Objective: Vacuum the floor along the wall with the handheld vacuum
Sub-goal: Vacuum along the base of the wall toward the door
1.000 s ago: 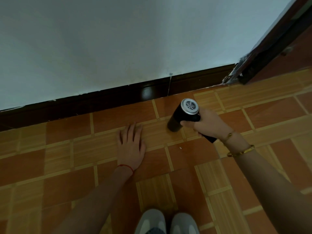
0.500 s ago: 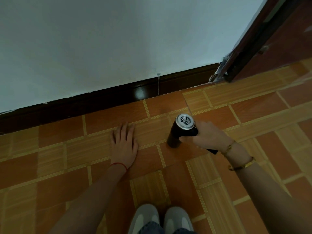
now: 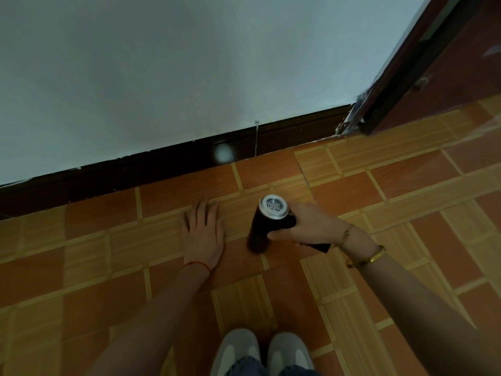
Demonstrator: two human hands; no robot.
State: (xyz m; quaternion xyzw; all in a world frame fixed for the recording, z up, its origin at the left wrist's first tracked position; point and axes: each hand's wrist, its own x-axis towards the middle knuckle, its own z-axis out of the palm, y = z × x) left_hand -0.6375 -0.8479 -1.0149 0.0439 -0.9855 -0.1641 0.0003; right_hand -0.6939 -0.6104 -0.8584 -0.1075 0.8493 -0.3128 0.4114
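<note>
The nozzle end of the one handheld vacuum [image 3: 264,223] is hidden where it meets the floor [image 3: 406,213], and its handle is largely covered by the right hand [image 3: 309,226], whose grip is clamped around it. Since the earlier frame the vacuum is drawn farther from the baseboard [image 3: 162,169]. Beside the grip, the left hand [image 3: 202,234] is pressed flat, fingers spread. Two shoes [image 3: 260,354] are cut off below.

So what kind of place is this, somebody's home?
Probably a room in a home, down at the floor's edge: a tiled floor meets a white wall with a dark skirting board, and a door frame stands to the right.
</note>
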